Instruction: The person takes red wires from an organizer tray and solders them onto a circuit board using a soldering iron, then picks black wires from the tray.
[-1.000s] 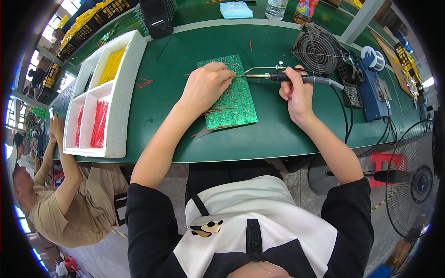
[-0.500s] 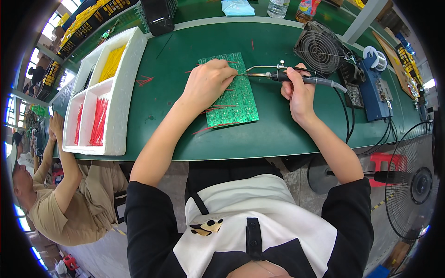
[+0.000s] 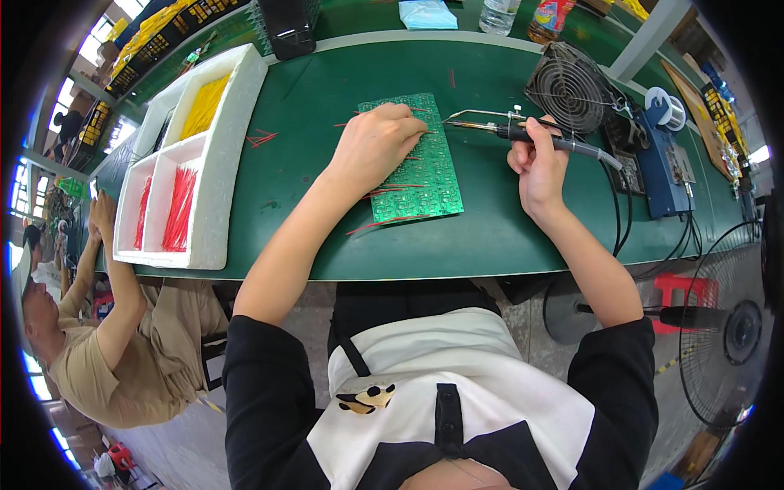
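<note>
My left hand (image 3: pixel 378 145) rests over the upper left of a green circuit board panel (image 3: pixel 441 184), its thumb and fingers pinched on what looks like a red wire (image 3: pixel 430 131); the fingertips partly hide it. Several other red wires (image 3: pixel 395 186) lie across the panel, some ends past its left edge. My right hand (image 3: pixel 540 163) is closed round the dark handle of a soldering iron (image 3: pixel 513 132). A thin metal solder-feed tube (image 3: pixel 482 112) runs above its barrel. The iron's tip points left, near the panel's upper right edge, a little apart from my left fingertips.
At left stands a white foam tray (image 3: pixel 208 237) with red and yellow wires. Loose wires (image 3: pixel 261 139) lie beside it. At right are a square fan (image 3: pixel 567 90), a blue soldering station (image 3: pixel 663 167), a solder spool (image 3: pixel 665 109) and black cables. A co-worker (image 3: pixel 114 351) sits at far left.
The soldering iron in my right hand has drawn back to the right, its tip away from my left fingertips. My left hand stays pinched over the panel. The whole view has shifted slightly.
</note>
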Demonstrator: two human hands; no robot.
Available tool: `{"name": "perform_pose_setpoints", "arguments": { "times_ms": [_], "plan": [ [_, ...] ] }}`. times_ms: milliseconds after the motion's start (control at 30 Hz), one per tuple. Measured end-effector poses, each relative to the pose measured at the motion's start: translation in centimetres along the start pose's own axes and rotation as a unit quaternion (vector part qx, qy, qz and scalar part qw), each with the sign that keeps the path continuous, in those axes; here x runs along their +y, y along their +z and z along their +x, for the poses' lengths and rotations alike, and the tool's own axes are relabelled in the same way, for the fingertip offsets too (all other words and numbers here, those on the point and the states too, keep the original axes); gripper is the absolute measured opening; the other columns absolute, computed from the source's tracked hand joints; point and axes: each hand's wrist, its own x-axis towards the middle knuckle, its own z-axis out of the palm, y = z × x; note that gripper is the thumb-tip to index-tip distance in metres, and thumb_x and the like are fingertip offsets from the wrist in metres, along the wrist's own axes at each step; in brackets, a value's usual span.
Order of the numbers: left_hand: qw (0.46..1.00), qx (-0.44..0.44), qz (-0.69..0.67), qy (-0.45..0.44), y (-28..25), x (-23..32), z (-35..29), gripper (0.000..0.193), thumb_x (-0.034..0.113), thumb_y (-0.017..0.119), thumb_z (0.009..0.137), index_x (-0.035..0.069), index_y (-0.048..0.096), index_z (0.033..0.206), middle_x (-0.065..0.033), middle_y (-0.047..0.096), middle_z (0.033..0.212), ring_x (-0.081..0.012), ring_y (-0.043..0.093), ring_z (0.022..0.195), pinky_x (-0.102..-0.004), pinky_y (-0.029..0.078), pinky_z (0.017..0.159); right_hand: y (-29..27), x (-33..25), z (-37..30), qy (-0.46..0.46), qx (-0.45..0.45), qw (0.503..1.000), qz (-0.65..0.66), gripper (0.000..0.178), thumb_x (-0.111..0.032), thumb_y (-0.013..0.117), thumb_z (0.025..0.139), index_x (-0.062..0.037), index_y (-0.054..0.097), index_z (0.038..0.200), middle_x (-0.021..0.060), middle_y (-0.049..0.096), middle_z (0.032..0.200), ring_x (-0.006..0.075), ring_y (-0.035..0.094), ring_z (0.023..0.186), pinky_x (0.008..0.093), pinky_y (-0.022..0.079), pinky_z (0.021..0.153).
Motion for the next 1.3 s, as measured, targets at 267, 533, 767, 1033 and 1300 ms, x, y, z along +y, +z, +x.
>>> {"name": "perform_pose_setpoints", "arguments": {
  "times_ms": [267, 533, 767, 1033, 1300],
  "plan": [
    [0.998, 0.016, -0.046, -0.029, -0.9, 0.4, -0.2, 0.012, 0.011, 0.062, 0.075, 0.008, 0.065, 0.087, -0.006, 0.061, 0.088, -0.0246, 0.059, 0.086, -0.0334, 0.05, 0.073, -0.1, -0.1, 0.0, -0.009, 0.007, 1.0, 0.02, 0.021, -0.016, 0.053, 0.088, -0.0119, 0.037, 0.075, -0.0021, 0.036, 0.052, 0.0051, 0.033, 0.043, 0.0209, 0.025, 0.038],
    [0.95, -0.074, 0.204, -0.223, -11.1, -7.6, -5.1, 0.01, 0.004, 0.059, 0.075, 0.004, 0.057, 0.085, -0.0132, 0.058, 0.083, -0.0324, 0.058, 0.083, -0.0405, 0.046, 0.072, -0.3, -0.2, 0.2, 0.008, 0.029, 0.999, 0.03, 0.021, -0.016, 0.053, 0.089, -0.0112, 0.038, 0.074, -0.002, 0.037, 0.054, 0.0052, 0.035, 0.043, 0.0214, 0.027, 0.038],
    [0.928, -0.117, 0.271, -0.228, -9.4, -10.0, -8.5, 0.006, 0.01, 0.055, 0.08, 0.005, 0.057, 0.082, -0.0131, 0.057, 0.082, -0.0313, 0.058, 0.084, -0.0421, 0.047, 0.072, -0.3, 0.1, 0.5, -0.003, 0.025, 1.0, 0.011, 0.021, -0.017, 0.055, 0.088, -0.01, 0.041, 0.074, -0.0017, 0.039, 0.056, 0.005, 0.036, 0.045, 0.0213, 0.028, 0.038],
    [0.917, -0.127, 0.335, -0.174, -9.1, -10.6, -8.1, 0.005, 0.004, 0.052, 0.076, 0.006, 0.056, 0.079, -0.0124, 0.059, 0.08, -0.0291, 0.06, 0.082, -0.0394, 0.05, 0.068, -0.2, 0.0, 0.2, -0.006, 0.029, 1.0, -0.004, 0.02, -0.016, 0.054, 0.088, -0.012, 0.04, 0.076, -0.0026, 0.036, 0.051, 0.0051, 0.031, 0.042, 0.022, 0.026, 0.04],
    [0.926, -0.162, 0.273, -0.204, -9.7, -10.4, -7.2, 0.007, 0.005, 0.055, 0.072, 0.008, 0.059, 0.076, -0.0088, 0.06, 0.077, -0.0283, 0.061, 0.078, -0.0404, 0.049, 0.068, -0.4, 0.0, 0.3, -0.013, 0.026, 0.999, 0.017, 0.018, -0.013, 0.057, 0.087, -0.0093, 0.041, 0.078, -0.0016, 0.04, 0.059, 0.005, 0.039, 0.046, 0.0212, 0.03, 0.037]
  ]
}}
